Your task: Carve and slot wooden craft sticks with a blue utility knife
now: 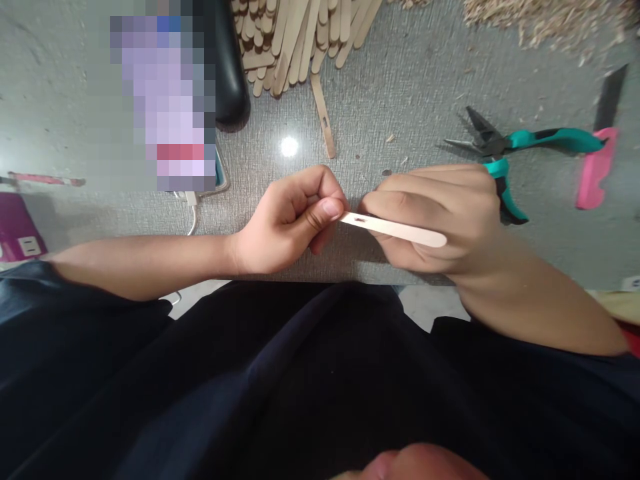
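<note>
On a textured grey table (405, 87), a pile of wooden sticks (300, 40) was taken as the landmark. A slotted stick (400, 231) was held on the near side of the pile, well apart from it, with its rounded end pointed rightward. Its other end was pinched between the thumb and forefinger of the left hand (285, 223), whose remaining fingers were curled in. The right hand (440, 213) was placed nearward and to the right of the pile, its fingers bent inward behind the stick; whether anything was gripped by them could not be told.

A second slotted stick (320, 100) was left lying just nearward of the pile. To the pile's right, teal-handled pliers (555, 139) were laid with their jaws apart, and farther right a pink-handled cutter (595, 173) was seen. Wood shavings (555, 20) were heaped to the pile's right, and a black object (231, 73) was set just to its left.
</note>
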`<state>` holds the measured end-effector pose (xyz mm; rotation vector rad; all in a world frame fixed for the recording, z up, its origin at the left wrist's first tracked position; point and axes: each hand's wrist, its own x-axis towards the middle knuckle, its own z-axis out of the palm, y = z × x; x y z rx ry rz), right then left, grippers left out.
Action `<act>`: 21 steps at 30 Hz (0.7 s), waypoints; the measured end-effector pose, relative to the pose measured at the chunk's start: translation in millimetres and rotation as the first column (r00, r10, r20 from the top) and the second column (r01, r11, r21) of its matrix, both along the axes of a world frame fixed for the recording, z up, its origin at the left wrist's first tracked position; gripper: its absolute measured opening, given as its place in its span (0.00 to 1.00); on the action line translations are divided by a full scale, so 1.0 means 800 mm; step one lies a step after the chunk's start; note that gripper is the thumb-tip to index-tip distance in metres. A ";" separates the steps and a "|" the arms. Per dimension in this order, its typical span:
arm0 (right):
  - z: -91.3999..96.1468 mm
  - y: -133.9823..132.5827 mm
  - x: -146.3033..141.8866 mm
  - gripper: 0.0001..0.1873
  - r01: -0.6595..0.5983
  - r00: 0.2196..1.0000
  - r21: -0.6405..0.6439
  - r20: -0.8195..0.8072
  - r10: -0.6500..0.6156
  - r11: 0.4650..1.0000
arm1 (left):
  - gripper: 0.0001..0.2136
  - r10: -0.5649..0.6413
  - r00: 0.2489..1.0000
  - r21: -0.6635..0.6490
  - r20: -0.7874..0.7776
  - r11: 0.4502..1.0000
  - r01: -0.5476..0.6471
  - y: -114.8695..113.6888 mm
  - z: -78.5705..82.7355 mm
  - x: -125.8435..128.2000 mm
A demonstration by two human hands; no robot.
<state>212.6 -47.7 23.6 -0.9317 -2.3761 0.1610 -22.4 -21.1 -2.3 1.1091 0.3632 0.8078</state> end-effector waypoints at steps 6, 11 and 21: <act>0.011 0.001 0.001 0.09 -0.019 1.000 -0.109 0.000 0.019 0.994 | 0.19 -0.008 0.998 0.012 -0.063 1.000 0.009 0.003 -0.001 0.001; 0.018 0.004 0.005 0.13 -0.085 0.996 -0.212 0.003 0.088 0.974 | 0.22 0.009 0.996 0.014 -0.085 1.000 -0.008 0.004 -0.003 0.001; 0.022 0.007 0.011 0.12 -0.171 0.984 -0.283 0.008 0.180 0.944 | 0.19 -0.033 0.997 0.196 -0.064 0.980 0.045 0.013 -0.012 -0.002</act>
